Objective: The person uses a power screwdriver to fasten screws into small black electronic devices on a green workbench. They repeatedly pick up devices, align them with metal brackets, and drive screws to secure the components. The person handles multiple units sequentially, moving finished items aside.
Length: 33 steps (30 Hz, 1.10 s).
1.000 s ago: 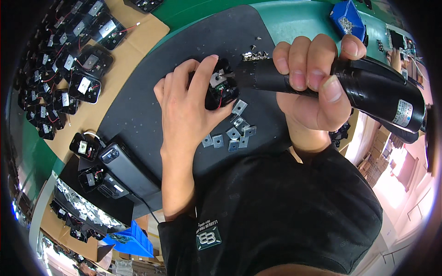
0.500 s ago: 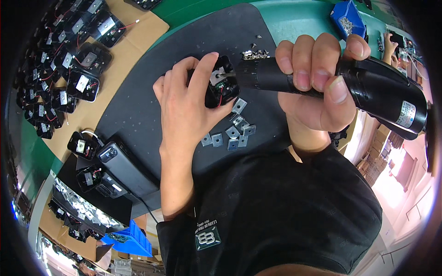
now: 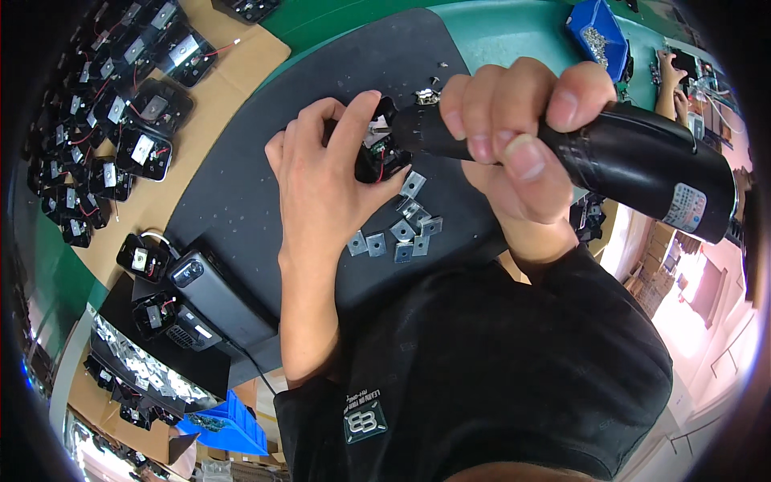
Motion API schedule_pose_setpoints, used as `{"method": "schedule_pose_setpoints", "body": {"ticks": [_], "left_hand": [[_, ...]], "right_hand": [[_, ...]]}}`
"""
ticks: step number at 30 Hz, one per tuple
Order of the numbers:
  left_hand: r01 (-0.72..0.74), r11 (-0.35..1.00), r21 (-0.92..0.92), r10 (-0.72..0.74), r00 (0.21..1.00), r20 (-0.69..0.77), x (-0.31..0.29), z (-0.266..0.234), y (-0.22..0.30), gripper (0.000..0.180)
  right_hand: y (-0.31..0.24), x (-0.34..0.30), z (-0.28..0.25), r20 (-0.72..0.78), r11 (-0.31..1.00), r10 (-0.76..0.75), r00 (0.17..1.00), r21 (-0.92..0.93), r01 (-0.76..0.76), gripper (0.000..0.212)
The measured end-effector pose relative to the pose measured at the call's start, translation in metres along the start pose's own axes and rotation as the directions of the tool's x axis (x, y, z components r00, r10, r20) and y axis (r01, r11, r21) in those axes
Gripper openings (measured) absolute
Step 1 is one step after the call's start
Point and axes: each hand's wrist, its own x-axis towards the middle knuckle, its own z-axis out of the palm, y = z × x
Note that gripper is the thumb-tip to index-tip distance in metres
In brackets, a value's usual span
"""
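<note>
My left hand [image 3: 321, 165] is wrapped round a small black plastic housing [image 3: 370, 169], which has a metal plate, a bit of green circuit board and a red wire inside. In my right hand [image 3: 518, 132] is a black electric screwdriver [image 3: 634, 161], gripped round its body. The tool lies across the view with its tip inside the housing, at the metal plate; its nose hides part of the housing. Just below the housing, several square metal plates with holes [image 3: 403, 230] lie on the black mat [image 3: 233, 185]. A few screws [image 3: 427, 96] show beyond the screwdriver's nose.
Many similar black housings [image 3: 144, 149] with wires crowd the cardboard [image 3: 229, 72] at left. A dark phone-like device [image 3: 221, 293] lies at the mat's lower left, beside a tray of metal plates [image 3: 140, 361]. A blue bin of screws [image 3: 598, 40] stands at far right, near another person's hands [image 3: 671, 80].
My right hand has brought the screwdriver left, its nose now deeper over the housing and covering more of it and the screws. My left hand has barely moved.
</note>
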Motion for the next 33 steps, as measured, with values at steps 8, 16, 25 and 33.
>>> {"method": "schedule_pose_setpoints", "body": {"ticks": [8, 16, 25, 33], "left_hand": [[-0.002, 0.999, 0.053, 0.001, 1.000, 0.018, 0.001, 0.001, 0.003, 0.077], [-0.166, 0.971, 0.174, 0.163, 0.986, 0.034, 0.037, 0.021, 0.053, 0.080], [-0.473, 0.872, 0.121, 0.456, 0.878, 0.146, 0.132, 0.122, 0.093, 0.075], [-0.429, 0.903, 0.005, 0.429, 0.903, -0.022, 0.128, 0.039, 0.044, 0.042]], "right_hand": [[-0.009, -0.015, -0.005, -0.088, 0.998, -0.051, 0.995, 0.038, 0.054, 0.040], [-0.095, -0.044, -0.053, -0.395, 0.865, -0.368, 0.842, 0.187, 0.466, 0.032], [-0.093, -0.055, -0.089, -0.390, 0.930, -0.305, 0.869, 0.076, 0.360, 0.033], [-0.070, -0.035, -0.097, -0.453, 0.943, -0.297, 0.841, 0.001, 0.333, 0.033]]}}
